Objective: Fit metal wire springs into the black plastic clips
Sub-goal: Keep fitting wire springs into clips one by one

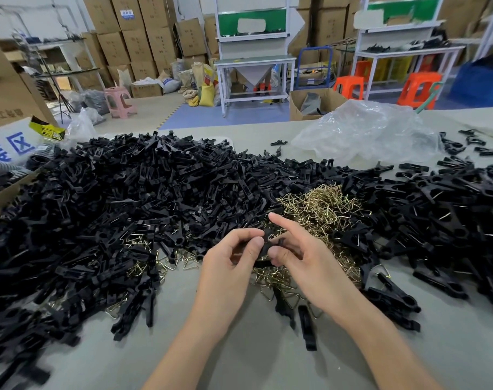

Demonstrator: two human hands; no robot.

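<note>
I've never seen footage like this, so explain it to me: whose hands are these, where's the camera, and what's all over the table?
There is no machine here. A person works with bare hands, and the single picture comes from a wide-angle camera worn on their head, looking forward and down.

The left hand and right hand meet in the middle, both pinching one small black plastic clip. The right index finger sticks up free.

On the grey table lies a huge heap of black clips. Just behind the hands is a tangle of brass-coloured wire springs. A crumpled clear plastic bag sits farther back on the right.

Whether a spring is already in the held clip is too small to tell.
</note>
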